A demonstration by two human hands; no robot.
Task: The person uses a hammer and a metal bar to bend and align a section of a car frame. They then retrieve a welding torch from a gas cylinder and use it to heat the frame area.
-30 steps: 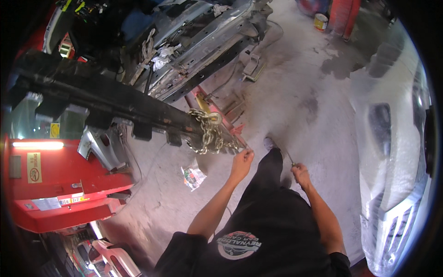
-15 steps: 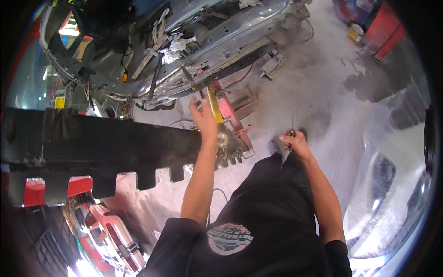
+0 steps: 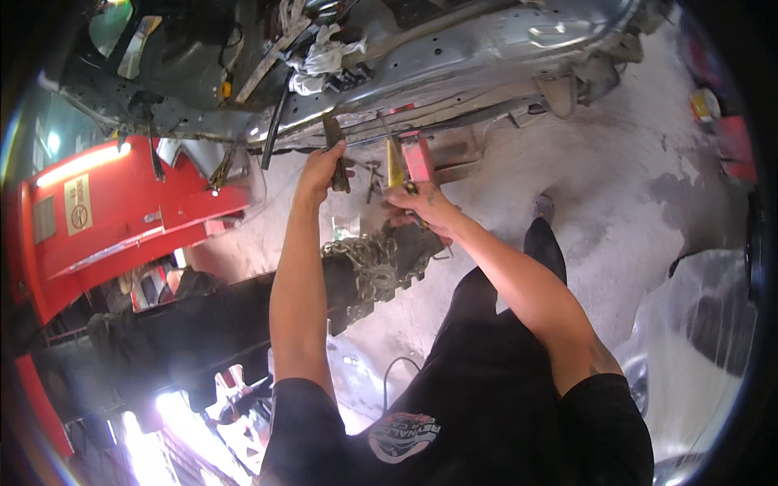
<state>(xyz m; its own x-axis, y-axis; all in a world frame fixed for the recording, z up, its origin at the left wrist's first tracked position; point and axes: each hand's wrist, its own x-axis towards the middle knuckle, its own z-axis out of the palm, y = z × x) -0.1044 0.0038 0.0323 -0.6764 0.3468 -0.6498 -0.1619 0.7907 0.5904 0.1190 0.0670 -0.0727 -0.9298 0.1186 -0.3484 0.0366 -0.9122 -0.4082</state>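
My left hand (image 3: 321, 173) is closed around a narrow, dark, worn flat bar (image 3: 333, 134), held upright beside the car body's lower edge. To its right, my right hand (image 3: 423, 207) is closed on a tool with a black and yellow handle (image 3: 412, 189), which looks like a screwdriver; its tip is hard to make out. Just beyond the right hand stand a yellow upright bar (image 3: 395, 162) and a red metal piece (image 3: 417, 158). The stripped grey car body (image 3: 454, 61) spans the far side, with a crumpled white cloth (image 3: 328, 57) on it.
A long dark beam (image 3: 235, 308) runs in from the left, with a chain (image 3: 369, 271) heaped on its end. Behind it stands a red machine (image 3: 121, 211). A can (image 3: 704, 105) is at far right, and a plastic-covered car panel (image 3: 697, 324) at near right.
My left hand has taken hold of the dark flat bar that was resting at the car's edge. My right hand has moved forward and left with its tool. The view has shifted.
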